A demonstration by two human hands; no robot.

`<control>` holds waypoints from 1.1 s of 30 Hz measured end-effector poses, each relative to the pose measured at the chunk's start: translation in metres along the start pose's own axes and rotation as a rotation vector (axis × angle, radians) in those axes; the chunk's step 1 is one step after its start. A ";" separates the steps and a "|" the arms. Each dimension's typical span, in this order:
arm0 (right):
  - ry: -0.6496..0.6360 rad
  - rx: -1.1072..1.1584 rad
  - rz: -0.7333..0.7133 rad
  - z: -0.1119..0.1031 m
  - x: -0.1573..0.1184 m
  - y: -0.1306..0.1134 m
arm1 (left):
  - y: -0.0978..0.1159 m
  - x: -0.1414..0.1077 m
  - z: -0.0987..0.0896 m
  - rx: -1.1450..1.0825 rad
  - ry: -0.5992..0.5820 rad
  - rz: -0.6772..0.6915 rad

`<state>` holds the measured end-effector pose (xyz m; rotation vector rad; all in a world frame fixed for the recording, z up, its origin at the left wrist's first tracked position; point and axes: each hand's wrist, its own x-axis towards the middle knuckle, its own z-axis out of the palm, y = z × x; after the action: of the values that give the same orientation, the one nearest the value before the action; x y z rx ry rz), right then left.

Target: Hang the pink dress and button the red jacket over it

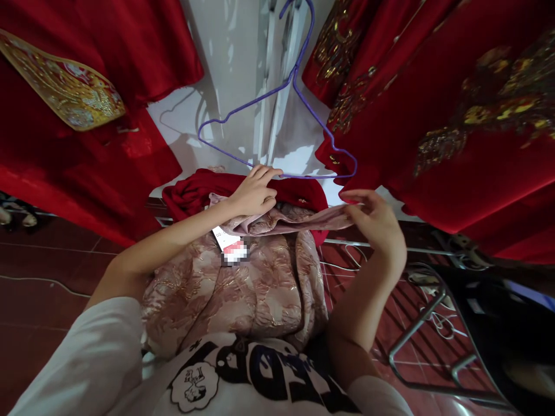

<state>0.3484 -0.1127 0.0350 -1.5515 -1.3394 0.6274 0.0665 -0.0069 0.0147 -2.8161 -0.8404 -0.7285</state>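
A purple wire hanger (299, 66) stands upright with its hook at the top. My left hand (256, 192) is closed, its fingers wrapped over the hanger's bottom bar. Below it, a pink brocade garment (255, 289) with gold-toned threads lies across my lap. My right hand (375, 222) pinches the garment's pale pink edge, which is drawn out sideways between both hands. A white and red paper tag (232, 242) hangs from the garment, partly blurred. Behind the brocade lies a dark red cloth (191, 193).
Red garments with gold embroidery hang at the left (147, 52) and the right (433, 202). A black chair (481, 323) with metal legs stands at the right. White cables (442, 329) run over the tiled floor (52, 300).
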 end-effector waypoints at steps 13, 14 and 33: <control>0.577 1.043 -0.070 -0.016 0.013 -0.015 | 0.006 0.000 -0.013 -0.216 -0.005 -0.032; 0.649 1.044 -0.096 -0.016 0.014 -0.013 | 0.007 0.000 -0.013 -0.220 -0.005 -0.032; 0.427 0.946 -0.691 0.010 0.067 -0.053 | -0.004 0.002 -0.020 -0.225 -0.083 0.000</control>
<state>0.3337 -0.0491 0.0909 -0.3723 -0.9259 0.3562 0.0579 -0.0073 0.0328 -3.0640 -0.8183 -0.7555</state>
